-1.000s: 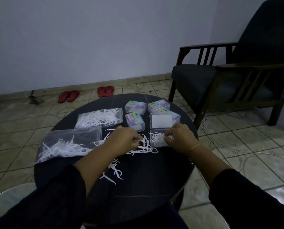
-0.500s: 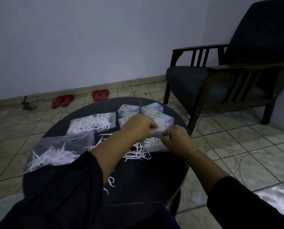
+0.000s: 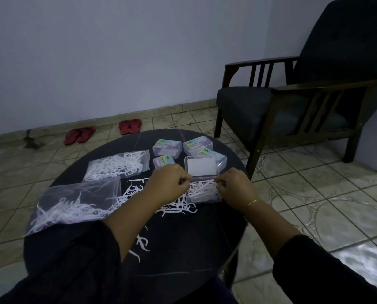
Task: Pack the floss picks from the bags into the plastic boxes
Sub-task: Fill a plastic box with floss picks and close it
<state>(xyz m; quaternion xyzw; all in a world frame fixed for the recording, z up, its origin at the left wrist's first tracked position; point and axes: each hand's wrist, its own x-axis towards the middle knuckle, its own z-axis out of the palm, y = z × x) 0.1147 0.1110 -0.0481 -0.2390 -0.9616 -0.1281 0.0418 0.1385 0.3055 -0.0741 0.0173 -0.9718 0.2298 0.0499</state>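
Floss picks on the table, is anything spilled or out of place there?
Yes. Loose floss picks lie scattered on the dark table, outside both bags and the open box, with a few strays nearer the person. The left hand and right hand work at the box.

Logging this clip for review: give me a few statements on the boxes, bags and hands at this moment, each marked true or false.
1. The open box by the hands holds floss picks. True.
2. Both bags are on the right side of the table. False: the near bag and the far bag lie on the left.
3. Loose picks lie on the table. True.
4. The left hand rests flat on a bag. False: its fingers are curled at the open box's edge.
5. The right hand is at the open box. True.
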